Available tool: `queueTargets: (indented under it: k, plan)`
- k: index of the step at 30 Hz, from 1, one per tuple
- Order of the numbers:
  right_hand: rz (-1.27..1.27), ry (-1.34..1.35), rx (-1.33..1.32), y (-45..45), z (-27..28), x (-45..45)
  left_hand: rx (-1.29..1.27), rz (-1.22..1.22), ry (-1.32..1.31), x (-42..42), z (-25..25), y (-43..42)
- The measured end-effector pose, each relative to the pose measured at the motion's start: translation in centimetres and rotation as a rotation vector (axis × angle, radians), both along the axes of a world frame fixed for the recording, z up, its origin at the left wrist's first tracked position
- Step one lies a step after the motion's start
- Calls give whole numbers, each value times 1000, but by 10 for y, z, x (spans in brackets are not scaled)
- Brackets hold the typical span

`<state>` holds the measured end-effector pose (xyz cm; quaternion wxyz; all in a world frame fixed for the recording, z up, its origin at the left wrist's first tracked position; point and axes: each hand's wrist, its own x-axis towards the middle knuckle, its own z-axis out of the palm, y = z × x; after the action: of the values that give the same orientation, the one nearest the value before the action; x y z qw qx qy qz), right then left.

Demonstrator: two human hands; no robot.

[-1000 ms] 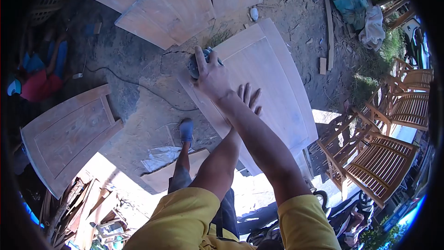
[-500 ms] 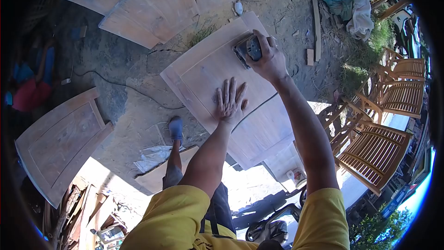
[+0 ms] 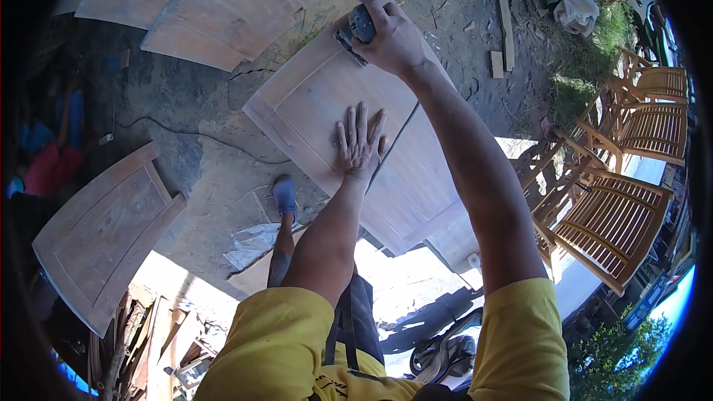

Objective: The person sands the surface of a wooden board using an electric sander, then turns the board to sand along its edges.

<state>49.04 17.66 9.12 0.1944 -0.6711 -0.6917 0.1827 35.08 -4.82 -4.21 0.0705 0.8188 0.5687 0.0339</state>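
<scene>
Since half a second ago, the sander [image 3: 362,24] has moved up and leftward over the large wooden panel [image 3: 416,186], toward its top edge, while the left hand [image 3: 359,145] stays pressed on the wood. At the frame's left, a smaller framed panel [image 3: 111,234] sits well apart; at upper left, several other panels [image 3: 223,11] overlap. Mid-frame, the large wooden panel spreads beneath both hands. It looks stiff and probably heavy, best lifted by its outer edges; its broad face may be slippery with dust. On it the left hand lies flat, fingers slightly spread, gripping nothing. Just right of that hand runs a dark cord [image 3: 394,144]. At upper centre, the right hand [image 3: 397,41] curls over the sander, which seems rigid and light enough for one palm; its rounded top is the natural hold, clear of the base. Slatted chairs [image 3: 616,215] line the right side.
</scene>
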Motion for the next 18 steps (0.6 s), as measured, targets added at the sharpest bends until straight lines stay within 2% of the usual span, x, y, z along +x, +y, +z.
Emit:
queueTargets:
  k: [2, 4, 6, 18]
  plan:
    - [-16, 7, 6, -18, -5, 10, -5, -7, -60, -1, 9, 1]
    - [-37, 14, 6, -45, -5, 23, -116, 42, -127, 0, 19, 3]
    - [-95, -12, -21, -88, 4, 46, -130, 14, -93, 0, 26, 5]
    - [-441, -147, -176, -395, 11, 160, -83, 21, -87, 4, 23, 5]
